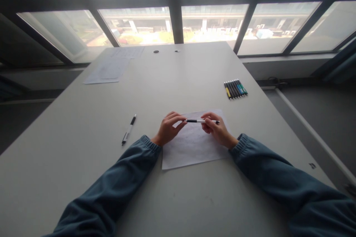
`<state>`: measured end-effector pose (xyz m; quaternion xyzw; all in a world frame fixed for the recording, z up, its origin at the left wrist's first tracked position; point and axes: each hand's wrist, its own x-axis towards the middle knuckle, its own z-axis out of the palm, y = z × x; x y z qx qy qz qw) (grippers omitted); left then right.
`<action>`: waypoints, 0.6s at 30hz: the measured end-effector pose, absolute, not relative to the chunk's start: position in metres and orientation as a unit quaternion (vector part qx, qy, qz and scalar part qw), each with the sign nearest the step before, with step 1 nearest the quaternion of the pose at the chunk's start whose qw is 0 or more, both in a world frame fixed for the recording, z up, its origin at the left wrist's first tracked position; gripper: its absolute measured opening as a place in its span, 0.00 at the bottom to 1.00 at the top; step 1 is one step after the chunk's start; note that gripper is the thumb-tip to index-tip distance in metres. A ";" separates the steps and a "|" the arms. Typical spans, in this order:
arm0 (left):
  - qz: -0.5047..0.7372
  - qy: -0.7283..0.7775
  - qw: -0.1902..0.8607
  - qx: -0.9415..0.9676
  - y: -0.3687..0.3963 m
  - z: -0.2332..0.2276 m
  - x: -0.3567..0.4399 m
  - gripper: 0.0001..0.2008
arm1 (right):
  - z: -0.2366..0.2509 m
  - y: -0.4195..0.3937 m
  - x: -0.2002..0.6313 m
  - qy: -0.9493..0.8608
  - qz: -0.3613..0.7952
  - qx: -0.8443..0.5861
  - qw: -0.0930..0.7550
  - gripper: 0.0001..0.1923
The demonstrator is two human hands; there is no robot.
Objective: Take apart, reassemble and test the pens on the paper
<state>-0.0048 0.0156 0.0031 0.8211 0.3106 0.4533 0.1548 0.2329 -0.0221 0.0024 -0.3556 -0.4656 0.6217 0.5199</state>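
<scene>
White pen: a white pen with black ends is held level between both hands, just above the sheet of paper
Left hand: the left hand pinches the dark tip end of the pen with finger and thumb, closed on it
Right hand: the right hand is curled around the other end, fingers closed on the barrel
Paper: it lies flat on the grey table, under both hands, with faint marks on it that are too pale to read
Other pen: a second black and white pen lies on the table, well apart to the left
Markers: a row of markers lies side by side, far to the right
Far papers: more sheets lie near the window
What could go wrong: if the hands pull too hard, I think the pen could come apart and a small bit could roll away; the tip could also smear ink on the paper or a finger
</scene>
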 end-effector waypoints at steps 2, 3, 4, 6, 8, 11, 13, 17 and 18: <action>0.460 0.332 0.155 0.809 0.015 0.004 -0.005 0.05 | 0.003 -0.019 0.234 -0.392 0.650 -0.356 0.545 0.23; 0.461 0.344 0.154 0.803 0.015 0.004 -0.005 0.05 | 0.004 -0.017 0.235 -0.363 0.663 -0.355 0.550 0.25; 0.462 0.355 0.152 0.798 0.015 0.004 -0.005 0.06 | 0.004 -0.016 0.236 -0.344 0.673 -0.354 0.550 0.27; 0.465 0.372 0.149 0.789 0.015 0.004 -0.006 0.07 | 0.005 -0.013 0.237 -0.332 0.681 -0.361 0.543 0.28; 0.467 0.382 0.148 0.784 0.015 0.005 -0.007 0.07 | 0.005 -0.012 0.239 -0.336 0.676 -0.377 0.536 0.27; 0.466 0.385 0.152 0.782 0.015 0.006 -0.007 0.07 | 0.003 -0.012 0.239 -0.344 0.670 -0.386 0.533 0.24; 0.467 0.381 0.157 0.783 0.015 0.006 -0.007 0.07 | 0.003 -0.012 0.239 -0.348 0.668 -0.385 0.533 0.24; 0.466 0.380 0.163 0.782 0.015 0.005 -0.008 0.07 | 0.002 -0.013 0.239 -0.347 0.671 -0.383 0.531 0.23; 0.465 0.381 0.165 0.782 0.015 0.005 -0.008 0.07 | 0.002 -0.012 0.239 -0.341 0.674 -0.381 0.533 0.22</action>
